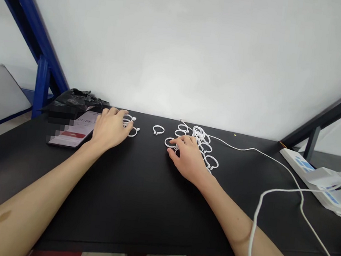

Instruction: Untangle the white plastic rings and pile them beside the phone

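My left hand (108, 129) hovers over or rests on two or so white rings (133, 131), each with a gap and a small knob. Its fingers are spread, and they partly cover these rings. A single white ring (158, 130) lies between my hands. On the right, my right hand (188, 154) is over a loose group of similar rings (211, 162). Its thumb and forefinger are apart beside a white ring (169, 142), the forefinger seeming to touch its edge. The palm hides part of the group.
A phone (79, 128) lies left of my left hand, before a crumpled black plastic bag (75, 98). At the right stands a white power strip (302, 163) with chargers. A white cable (277, 160) crosses the black table (137, 206) and passes over my right forearm.
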The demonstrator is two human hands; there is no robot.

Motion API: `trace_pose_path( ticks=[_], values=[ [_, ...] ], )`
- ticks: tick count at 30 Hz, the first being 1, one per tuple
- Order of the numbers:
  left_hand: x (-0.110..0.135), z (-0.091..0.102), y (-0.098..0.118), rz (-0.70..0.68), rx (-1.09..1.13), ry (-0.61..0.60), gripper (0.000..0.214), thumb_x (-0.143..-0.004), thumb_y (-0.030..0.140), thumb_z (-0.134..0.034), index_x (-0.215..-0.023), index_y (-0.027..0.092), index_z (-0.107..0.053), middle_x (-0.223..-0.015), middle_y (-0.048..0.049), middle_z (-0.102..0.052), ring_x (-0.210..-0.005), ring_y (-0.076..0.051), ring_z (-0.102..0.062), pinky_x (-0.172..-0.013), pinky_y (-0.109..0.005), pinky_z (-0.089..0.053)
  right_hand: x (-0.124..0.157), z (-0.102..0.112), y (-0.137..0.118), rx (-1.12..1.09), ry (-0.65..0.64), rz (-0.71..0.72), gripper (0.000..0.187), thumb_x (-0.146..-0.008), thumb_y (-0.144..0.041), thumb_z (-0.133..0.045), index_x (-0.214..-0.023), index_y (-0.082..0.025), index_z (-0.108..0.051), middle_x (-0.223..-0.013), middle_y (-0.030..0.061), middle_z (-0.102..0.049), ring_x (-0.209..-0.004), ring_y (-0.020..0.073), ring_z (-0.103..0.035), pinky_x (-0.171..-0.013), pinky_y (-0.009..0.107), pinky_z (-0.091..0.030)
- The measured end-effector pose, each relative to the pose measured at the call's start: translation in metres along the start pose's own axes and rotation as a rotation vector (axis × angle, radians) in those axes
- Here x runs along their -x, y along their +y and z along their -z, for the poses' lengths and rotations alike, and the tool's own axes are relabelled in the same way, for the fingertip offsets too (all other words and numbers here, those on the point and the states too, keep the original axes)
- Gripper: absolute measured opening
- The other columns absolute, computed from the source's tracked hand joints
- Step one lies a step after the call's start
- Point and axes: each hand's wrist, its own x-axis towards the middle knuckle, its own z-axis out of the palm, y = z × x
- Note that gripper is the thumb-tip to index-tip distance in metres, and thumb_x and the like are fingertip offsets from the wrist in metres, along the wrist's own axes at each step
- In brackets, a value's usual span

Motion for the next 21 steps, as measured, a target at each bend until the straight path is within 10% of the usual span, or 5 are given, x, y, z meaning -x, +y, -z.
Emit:
trace_pose_path(
  ticks=[21],
  values=[
    [0.004,-0.011,0.009,-0.191,0.104,0.048,0.044,-0.092,0.038,-0.045,-0.127,0.014,-0.057,-0.125,-0.0138,-0.064,-0.118,-0.035,-0.049,-0.097,-0.049,-0.042,0.001,-0.002,0.001,-0.01,0.009,0.078,0.014,-0.094,-0.018,-0.053,-0.098,-0.018,-0.067,-0.106,0.0119,-0.06,-0.103,0.0258,-0.05,-0.091,0.042,-0.047]
  ],
)
